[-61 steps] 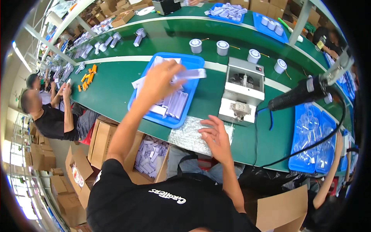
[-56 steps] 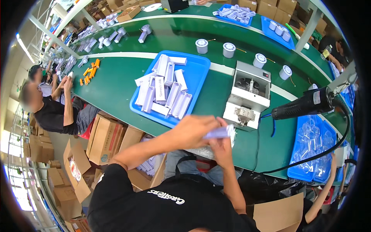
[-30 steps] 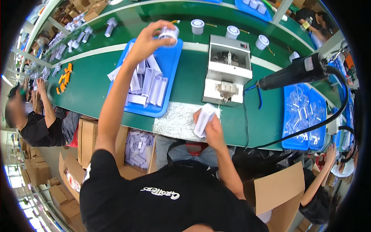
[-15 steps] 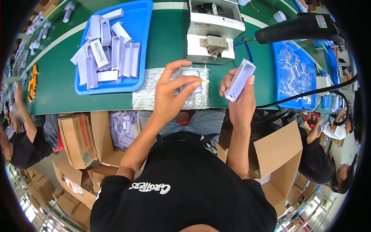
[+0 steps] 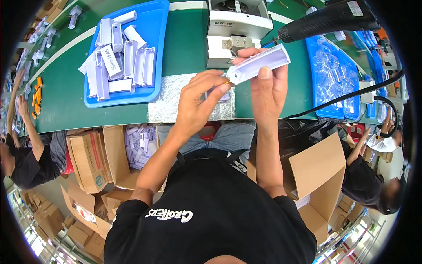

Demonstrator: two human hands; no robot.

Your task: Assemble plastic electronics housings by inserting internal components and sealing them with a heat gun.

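Note:
My right hand (image 5: pixel 269 99) grips a white, trough-shaped plastic housing (image 5: pixel 263 64), tilted with its hollow side toward me. Close to the housing's left end, my left hand (image 5: pixel 195 103) pinches a thin orange-yellow piece (image 5: pixel 229 82) between thumb and forefinger. This piece is too small to name, and its tip meets or nearly meets the housing's end; I cannot tell which. Beneath my left hand lies a sheet of bubble wrap (image 5: pixel 167 99), with a pale round item (image 5: pixel 225 96) on it, mostly hidden by the fingers.
A blue tray (image 5: pixel 157 26) of similar white housings sits at left. A white boxy machine (image 5: pixel 239 26) stands ahead. A black electric screwdriver (image 5: pixel 325 23) hangs at upper right above a blue tray (image 5: pixel 314 94) of clear plastic parts; a black cable (image 5: pixel 347 107) crosses there. Open cartons (image 5: pixel 314 167) flank me.
My right hand has moved up and left, turning the housing from steep to nearly level. The housing's end now meets the orange-yellow piece in my left hand, whose fingers have drawn closer together.

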